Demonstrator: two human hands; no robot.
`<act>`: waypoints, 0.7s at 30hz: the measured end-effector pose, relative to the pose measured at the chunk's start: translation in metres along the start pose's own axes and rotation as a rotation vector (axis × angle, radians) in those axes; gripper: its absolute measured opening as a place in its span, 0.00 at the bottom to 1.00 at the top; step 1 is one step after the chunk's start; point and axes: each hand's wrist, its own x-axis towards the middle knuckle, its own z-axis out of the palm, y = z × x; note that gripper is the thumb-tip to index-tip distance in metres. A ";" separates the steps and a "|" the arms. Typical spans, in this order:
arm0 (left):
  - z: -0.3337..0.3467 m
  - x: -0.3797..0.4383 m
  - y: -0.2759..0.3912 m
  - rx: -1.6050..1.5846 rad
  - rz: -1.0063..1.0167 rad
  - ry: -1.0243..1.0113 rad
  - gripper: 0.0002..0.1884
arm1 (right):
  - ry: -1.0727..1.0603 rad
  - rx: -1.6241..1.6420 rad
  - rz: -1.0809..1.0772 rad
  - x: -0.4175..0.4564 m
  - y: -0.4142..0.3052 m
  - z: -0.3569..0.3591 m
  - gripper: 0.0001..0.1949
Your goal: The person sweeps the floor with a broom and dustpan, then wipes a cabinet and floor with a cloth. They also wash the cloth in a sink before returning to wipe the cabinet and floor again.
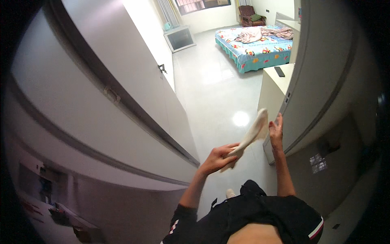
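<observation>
Pinched in my left hand (220,157) is a pale cream cloth (252,133), bunched at the grip. Its loose end extends up and to the right, in front of the doorway. My right hand (276,134) is just right of that loose end, fingers apart and nothing held. Its fingertips overlap the edge of the door frame (281,111) in the picture; whether they touch it I cannot tell.
A grey door (143,64) with a dark handle (162,69) swings into the bedroom on the left. Beyond are a pale cabinet (271,84) bearing a phone (279,71), a bed (256,48), a low glass-fronted cabinet (180,39) and a wooden armchair (251,16).
</observation>
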 end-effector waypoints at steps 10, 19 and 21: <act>-0.072 0.237 -0.152 -1.439 -0.022 0.194 0.23 | -0.573 0.787 0.304 0.143 0.121 0.196 0.24; -0.233 0.436 -0.174 0.190 0.144 0.682 0.26 | -0.446 0.612 0.416 0.380 0.186 0.353 0.14; -0.271 0.469 -0.163 0.327 0.170 0.729 0.29 | -0.456 0.628 0.419 0.416 0.181 0.389 0.13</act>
